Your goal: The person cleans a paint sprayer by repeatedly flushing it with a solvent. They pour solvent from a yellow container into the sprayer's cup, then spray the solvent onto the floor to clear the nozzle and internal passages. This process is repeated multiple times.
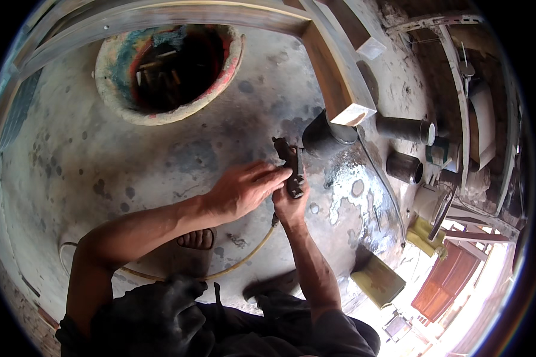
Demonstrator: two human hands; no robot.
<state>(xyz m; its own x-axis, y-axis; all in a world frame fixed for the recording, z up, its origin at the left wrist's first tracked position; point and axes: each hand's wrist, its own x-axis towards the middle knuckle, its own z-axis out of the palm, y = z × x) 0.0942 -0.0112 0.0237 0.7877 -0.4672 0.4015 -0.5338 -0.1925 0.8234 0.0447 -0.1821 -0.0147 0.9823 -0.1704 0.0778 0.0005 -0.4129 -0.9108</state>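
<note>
My right hand point(290, 203) is wrapped round a dark spray gun point(290, 159), held in front of me above the floor. A yellow air hose point(248, 257) joins the gun below this hand and curves off to the left. My left hand point(244, 189) comes in from the left, its fingers bent together, with the fingertips against the side of the gun. What those fingertips grip is partly hidden. Just beyond the gun, to the right, stands a dark round container point(327, 138).
Wooden frame pieces point(333, 77) span the far side and jut toward me. A paint-stained round tub point(116, 98) sits at the far left. Dark cylinders point(402, 129) lie at the right, near a wet patch point(357, 189), a thin rod point(384, 184) and a yellowish container point(378, 278).
</note>
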